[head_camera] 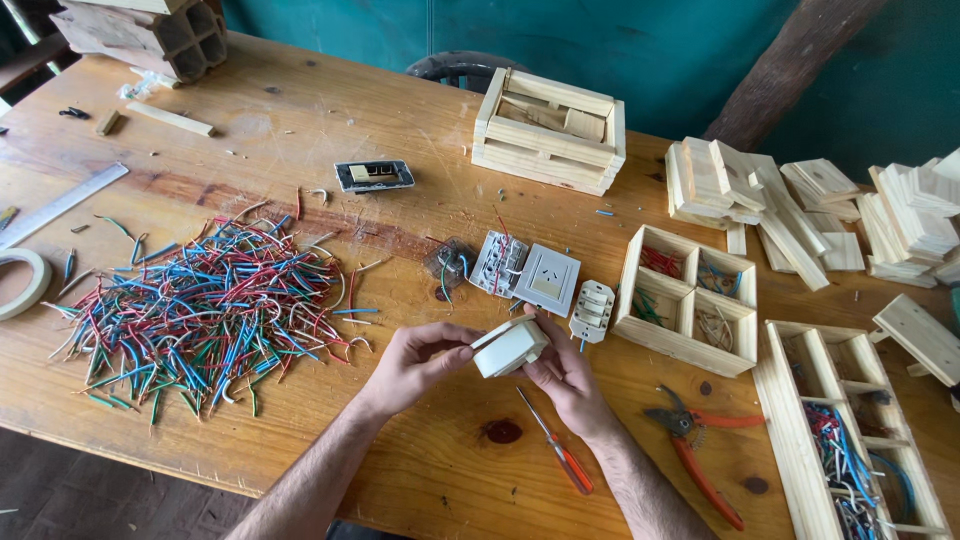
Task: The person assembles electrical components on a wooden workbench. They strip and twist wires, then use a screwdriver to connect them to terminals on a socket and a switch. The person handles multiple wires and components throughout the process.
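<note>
My left hand [415, 362] and right hand [563, 375] grasp one white square plastic switch box [508, 347], fingers clenched, above the wooden counter [330, 130].

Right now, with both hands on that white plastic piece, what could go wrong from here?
The white plastic housing is pinched only by fingertips of the left hand and right hand, so it could slip onto the table. The screwdriver lies close under the right wrist and could get knocked or rolled. The wire pile sits near the left forearm and may scatter if brushed.

Both hands [415, 362] [565, 375] together, fingers curled.
</note>
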